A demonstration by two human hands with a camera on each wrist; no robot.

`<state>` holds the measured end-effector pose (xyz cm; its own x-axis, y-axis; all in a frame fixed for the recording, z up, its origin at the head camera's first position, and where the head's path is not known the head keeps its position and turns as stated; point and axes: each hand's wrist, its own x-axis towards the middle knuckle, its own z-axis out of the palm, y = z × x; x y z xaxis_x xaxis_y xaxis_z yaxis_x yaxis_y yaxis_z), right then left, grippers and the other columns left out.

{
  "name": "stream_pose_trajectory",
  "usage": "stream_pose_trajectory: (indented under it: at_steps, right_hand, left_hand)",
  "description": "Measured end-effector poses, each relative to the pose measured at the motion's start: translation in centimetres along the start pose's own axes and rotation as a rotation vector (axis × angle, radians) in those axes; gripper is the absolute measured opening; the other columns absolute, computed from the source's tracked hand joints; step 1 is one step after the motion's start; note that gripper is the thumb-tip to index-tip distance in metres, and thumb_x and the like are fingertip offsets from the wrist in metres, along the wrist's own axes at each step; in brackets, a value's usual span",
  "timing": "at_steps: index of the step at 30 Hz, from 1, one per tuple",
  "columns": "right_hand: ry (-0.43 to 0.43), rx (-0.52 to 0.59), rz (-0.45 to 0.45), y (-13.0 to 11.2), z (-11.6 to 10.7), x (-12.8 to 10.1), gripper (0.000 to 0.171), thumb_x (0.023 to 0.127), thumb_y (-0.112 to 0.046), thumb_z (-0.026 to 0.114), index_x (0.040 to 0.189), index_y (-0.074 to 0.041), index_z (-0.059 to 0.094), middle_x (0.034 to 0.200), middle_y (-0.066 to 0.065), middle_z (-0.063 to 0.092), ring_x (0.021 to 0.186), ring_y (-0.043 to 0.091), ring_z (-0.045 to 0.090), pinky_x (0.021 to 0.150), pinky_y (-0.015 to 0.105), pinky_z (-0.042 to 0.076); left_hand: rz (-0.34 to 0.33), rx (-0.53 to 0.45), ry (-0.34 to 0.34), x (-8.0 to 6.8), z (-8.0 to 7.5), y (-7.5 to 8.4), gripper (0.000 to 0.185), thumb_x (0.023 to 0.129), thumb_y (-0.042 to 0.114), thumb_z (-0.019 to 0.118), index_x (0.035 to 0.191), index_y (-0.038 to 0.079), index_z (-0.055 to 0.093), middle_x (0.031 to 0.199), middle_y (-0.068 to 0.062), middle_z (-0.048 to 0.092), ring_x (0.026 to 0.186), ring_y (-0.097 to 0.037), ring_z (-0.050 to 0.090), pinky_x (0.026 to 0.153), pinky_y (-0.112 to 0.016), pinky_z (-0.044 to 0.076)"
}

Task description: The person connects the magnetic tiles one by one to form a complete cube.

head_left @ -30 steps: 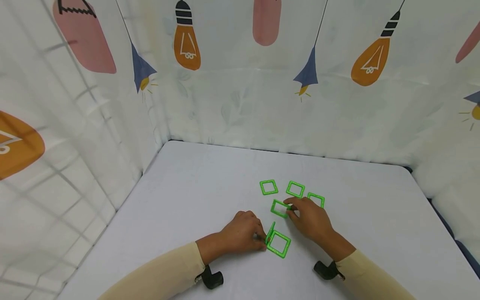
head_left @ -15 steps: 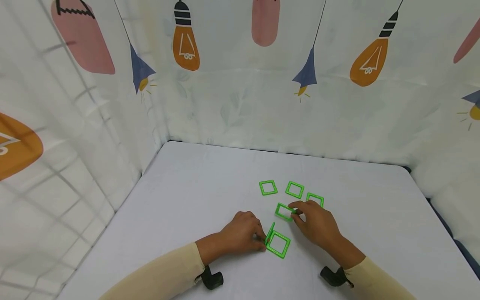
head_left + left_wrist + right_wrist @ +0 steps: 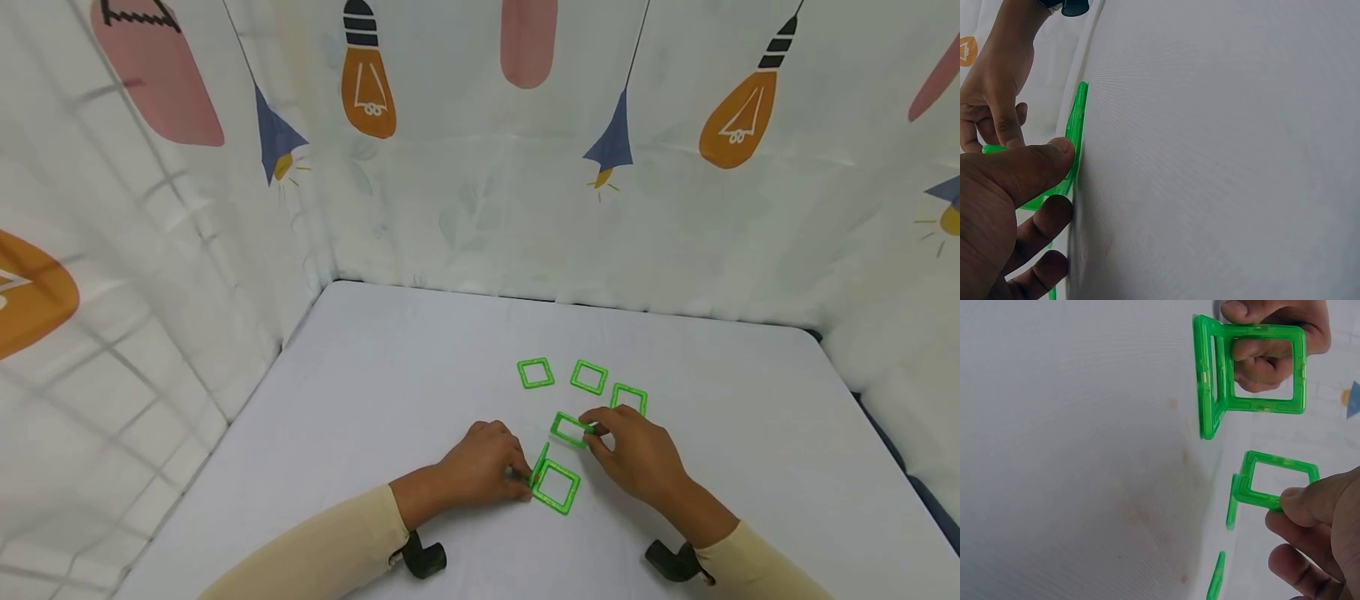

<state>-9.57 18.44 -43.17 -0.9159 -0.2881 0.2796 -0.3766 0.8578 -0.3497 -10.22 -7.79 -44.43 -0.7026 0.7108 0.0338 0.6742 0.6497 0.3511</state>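
Note:
My left hand (image 3: 487,468) pinches a green square frame (image 3: 539,467) that stands upright on the table. A second green square frame (image 3: 573,496) lies flat, joined to its lower edge; the right wrist view shows the upright frame (image 3: 1299,370) and flat frame (image 3: 1205,381) meeting at roughly a right angle. Close beyond them, my right hand (image 3: 637,454) pinches another green square frame (image 3: 567,439) between thumb and fingers. In the right wrist view this tilted frame (image 3: 1282,460) is apart from the joined pair. The right thumb and fingers cover one of its sides.
Further back lie three more green square frames: one on the left (image 3: 536,386), one in the middle (image 3: 588,390) and one on the right (image 3: 630,389), partly hidden behind my right hand. A patterned curtain (image 3: 480,208) runs along the back edge of the white table (image 3: 390,358).
My right hand has moved slightly right and toward me, carrying its square frame along. My left hand and the joined pair stay in place.

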Motion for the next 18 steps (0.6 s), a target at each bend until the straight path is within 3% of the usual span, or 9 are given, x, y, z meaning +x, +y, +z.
stream_pose_trajectory:
  at_steps: [18]
  right_hand:
    - [-0.019, -0.024, 0.016, -0.29, 0.01, -0.75, 0.028, 0.083, -0.019, 0.087, 0.107, -0.024, 0.075, 0.093, -0.005, 0.067, 0.066, 0.010, 0.062, 0.050, 0.022, 0.041]
  left_hand:
    - [-0.002, -0.025, 0.004, 0.05, 0.08, -0.09, 0.019, 0.081, 0.039, 0.088, 0.099, 0.031, 0.084, 0.090, 0.025, 0.064, 0.098, -0.004, 0.052, 0.093, -0.037, 0.042]
